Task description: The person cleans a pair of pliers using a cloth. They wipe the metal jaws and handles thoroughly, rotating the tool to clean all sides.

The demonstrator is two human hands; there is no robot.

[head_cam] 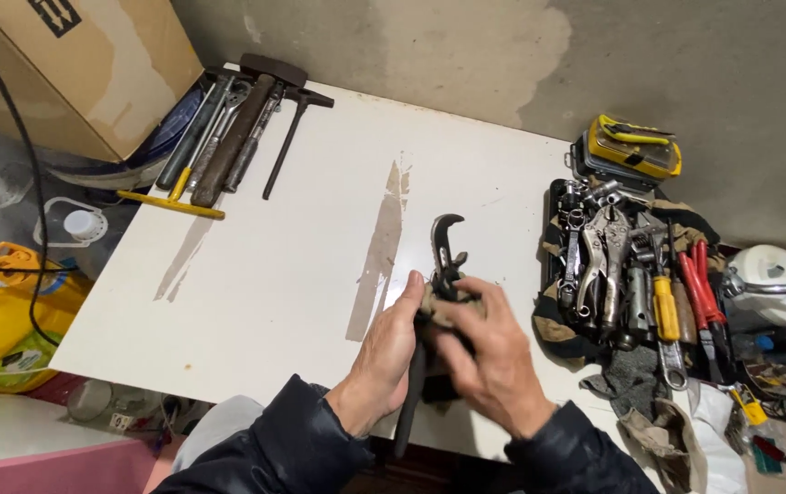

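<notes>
At the worktop's (274, 274) six o'clock edge, both hands, left (385, 352) and right (493, 352), had closed grips on rag-wrapped pliers (446, 247); the cloth (452, 311) could have let them slip floorward.

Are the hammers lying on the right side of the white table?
No, the hammers lie at the far left corner of the white table, while the right side holds a pile of pliers and wrenches.

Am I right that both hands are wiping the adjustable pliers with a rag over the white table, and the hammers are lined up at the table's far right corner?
Not quite. The head view shows the hammers at the far left corner of the white table. Both the left hand and the right hand do hold the adjustable pliers with a rag.
</notes>
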